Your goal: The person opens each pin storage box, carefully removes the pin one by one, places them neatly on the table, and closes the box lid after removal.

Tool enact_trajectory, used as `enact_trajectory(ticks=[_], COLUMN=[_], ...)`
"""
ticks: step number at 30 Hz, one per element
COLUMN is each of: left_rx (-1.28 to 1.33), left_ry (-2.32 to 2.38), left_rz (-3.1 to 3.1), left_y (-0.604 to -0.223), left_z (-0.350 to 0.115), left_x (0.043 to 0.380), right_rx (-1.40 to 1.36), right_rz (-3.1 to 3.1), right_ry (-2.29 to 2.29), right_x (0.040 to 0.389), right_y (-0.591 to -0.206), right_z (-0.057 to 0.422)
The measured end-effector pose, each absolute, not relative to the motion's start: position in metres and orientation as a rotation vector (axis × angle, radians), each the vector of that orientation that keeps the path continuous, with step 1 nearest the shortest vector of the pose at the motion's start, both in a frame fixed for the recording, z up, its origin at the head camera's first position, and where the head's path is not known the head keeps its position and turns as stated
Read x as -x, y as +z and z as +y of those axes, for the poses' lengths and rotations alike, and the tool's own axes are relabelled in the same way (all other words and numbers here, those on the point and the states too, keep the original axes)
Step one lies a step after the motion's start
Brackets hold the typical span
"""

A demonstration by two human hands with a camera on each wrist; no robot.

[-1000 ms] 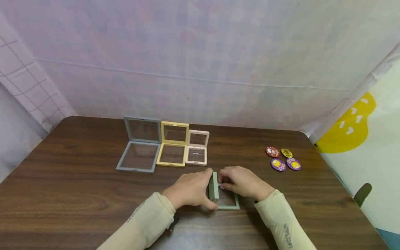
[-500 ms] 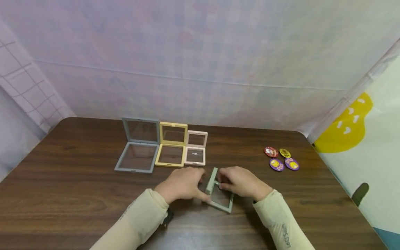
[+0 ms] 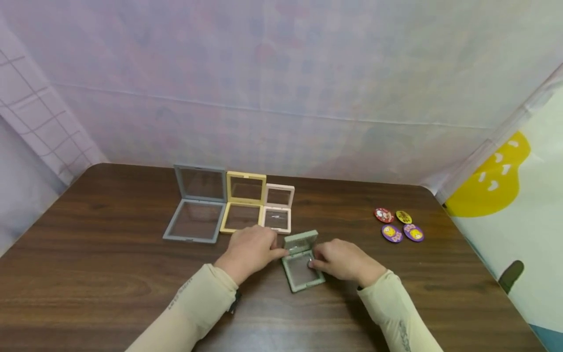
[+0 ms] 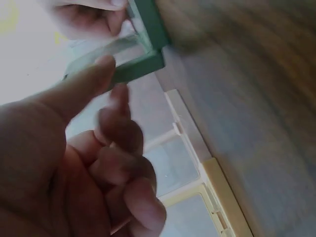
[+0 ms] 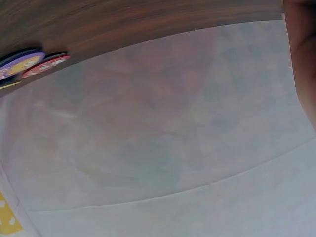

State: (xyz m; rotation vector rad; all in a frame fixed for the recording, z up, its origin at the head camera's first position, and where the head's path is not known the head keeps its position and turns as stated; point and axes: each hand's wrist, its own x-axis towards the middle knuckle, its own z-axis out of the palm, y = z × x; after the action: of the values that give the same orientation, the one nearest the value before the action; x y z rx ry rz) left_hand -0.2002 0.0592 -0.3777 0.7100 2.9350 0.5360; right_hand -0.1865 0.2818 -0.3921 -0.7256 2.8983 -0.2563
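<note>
A green hinged display frame (image 3: 303, 271) stands opened on the table, lid raised at the back, clear film in both halves. My left hand (image 3: 250, 252) pinches its left side by the hinge between thumb and forefinger. In the left wrist view, the left thumb (image 4: 98, 74) overlaps the green frame (image 4: 138, 66) while the other fingers curl below. My right hand (image 3: 345, 261) grips the right side of the frame, thumb over the inner edge and fingers curled outside. The right wrist view shows only part of the hand (image 5: 303, 54) at its right edge.
Behind the left hand stand three opened frames: grey (image 3: 176, 220), yellow (image 3: 225, 217) and pale pink (image 3: 290, 221). At the right lie several round badges, including a red badge (image 3: 384, 215) and a yellow badge (image 3: 403, 217). A pale curtain (image 3: 281, 98) hangs behind the table.
The green frame has turned so that its raised lid went from the left side to the back. My left hand has shifted slightly left and back; the right hand keeps its hold.
</note>
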Motion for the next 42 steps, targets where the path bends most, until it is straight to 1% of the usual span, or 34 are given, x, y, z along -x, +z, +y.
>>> enact_trajectory(ticks=[5,11,21,27,32,36,39,42], left_rx=[-0.738,-0.820,-0.937,-1.007,-1.157,-1.249,-1.277,-1.267], left_ry=[0.535,0.564,0.378,0.214,0.123,0.139,0.182,0.216], left_rz=[2.994,2.957,2.864,2.888,2.894,2.912,2.913,2.911], left_y=[-0.379,-0.381,-0.382,-0.377,-0.377,-0.378,-0.378,-0.378], left_z=[0.061,0.065,0.064,0.067,0.073,0.073,0.073,0.074], left_x=[0.200,0.199,0.193,0.184,0.176,0.174,0.174,0.173], right_rx=[0.753,0.718,0.739,0.616,0.484,0.583,0.732,0.806], right_rz=[2.809,2.710,2.753,2.904,3.037,3.027,3.008,3.013], right_ry=[-0.219,-0.242,-0.220,-0.121,-0.048,-0.124,-0.188,-0.208], right_x=[0.180,0.171,0.172,0.174,0.174,0.173,0.173,0.173], right_y=[-0.387,-0.381,-0.384,-0.386,-0.382,-0.379,-0.382,-0.384], right_z=[0.272,0.264,0.268,0.270,0.270,0.266,0.262,0.259])
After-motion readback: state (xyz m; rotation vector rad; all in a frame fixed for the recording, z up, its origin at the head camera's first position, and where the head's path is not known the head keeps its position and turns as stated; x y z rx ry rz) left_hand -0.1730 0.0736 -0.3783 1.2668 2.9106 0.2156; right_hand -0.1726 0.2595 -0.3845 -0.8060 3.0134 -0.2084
